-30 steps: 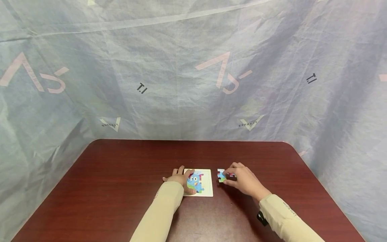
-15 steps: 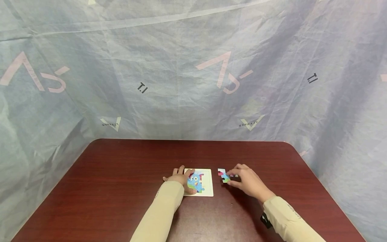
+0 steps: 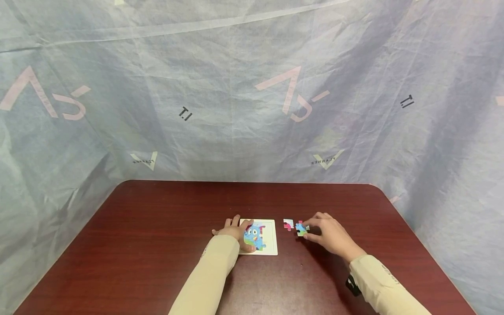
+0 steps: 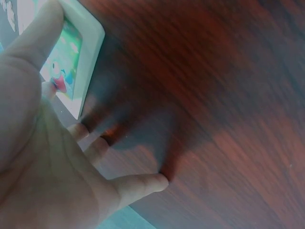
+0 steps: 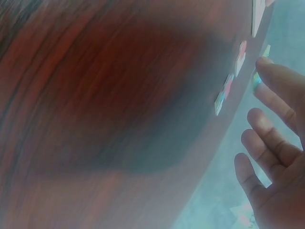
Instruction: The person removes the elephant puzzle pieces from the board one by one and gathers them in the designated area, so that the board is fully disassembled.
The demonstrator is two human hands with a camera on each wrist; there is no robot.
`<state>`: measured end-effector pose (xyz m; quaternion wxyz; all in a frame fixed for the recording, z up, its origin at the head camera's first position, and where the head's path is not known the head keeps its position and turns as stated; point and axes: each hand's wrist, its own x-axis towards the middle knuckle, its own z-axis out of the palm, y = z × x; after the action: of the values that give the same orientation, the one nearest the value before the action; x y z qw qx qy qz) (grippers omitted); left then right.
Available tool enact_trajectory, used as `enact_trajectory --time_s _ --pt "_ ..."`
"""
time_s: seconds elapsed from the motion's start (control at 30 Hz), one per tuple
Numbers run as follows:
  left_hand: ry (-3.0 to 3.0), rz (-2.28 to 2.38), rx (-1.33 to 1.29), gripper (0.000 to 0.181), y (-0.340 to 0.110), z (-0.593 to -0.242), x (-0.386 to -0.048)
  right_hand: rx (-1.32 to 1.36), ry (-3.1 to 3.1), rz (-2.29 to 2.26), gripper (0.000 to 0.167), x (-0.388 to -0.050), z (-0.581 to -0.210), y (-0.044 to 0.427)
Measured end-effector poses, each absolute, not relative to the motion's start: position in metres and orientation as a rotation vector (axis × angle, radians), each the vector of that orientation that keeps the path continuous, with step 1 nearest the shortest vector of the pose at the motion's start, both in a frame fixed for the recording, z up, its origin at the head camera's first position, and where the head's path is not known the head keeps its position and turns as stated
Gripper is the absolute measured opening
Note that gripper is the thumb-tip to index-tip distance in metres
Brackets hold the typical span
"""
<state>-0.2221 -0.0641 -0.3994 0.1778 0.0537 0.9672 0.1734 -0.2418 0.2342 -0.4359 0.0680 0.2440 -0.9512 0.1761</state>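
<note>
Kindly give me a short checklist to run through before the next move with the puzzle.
1. Puzzle tray steadied: ok, the left hand rests across its left side.
2. Blue-and-green piece held: ok, the right hand pinches it.
3. Room in the tray: ok, a bare strip shows at its right.
4. Way to the tray free: not ok, the pink-and-white piece lies between, perhaps in the way.
5. Held piece turned to fit: cannot tell.

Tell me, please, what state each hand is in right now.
Left hand: open, resting partly on the puzzle board.
Right hand: closed, holding a blue-and-green puzzle piece.
</note>
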Motion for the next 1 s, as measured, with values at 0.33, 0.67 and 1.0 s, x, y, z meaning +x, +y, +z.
enact_trajectory --time_s 0.33,0.67,1.0 --pt "2.737 0.489 0.153 0.079 -0.064 -0.398 -0.221 0.676 -2.877 0.553 0.024 -0.246 -0.437 0.252" --pt "2.744 0.479 0.156 0.078 -0.065 -0.397 -0.22 0.618 -2.909 0.544 0.025 -0.25 -0.438 0.263" --pt "2.729 0.507 0.149 0.077 -0.064 -0.396 -0.22 0.577 -2.958 0.524 0.026 -0.256 -0.438 0.272"
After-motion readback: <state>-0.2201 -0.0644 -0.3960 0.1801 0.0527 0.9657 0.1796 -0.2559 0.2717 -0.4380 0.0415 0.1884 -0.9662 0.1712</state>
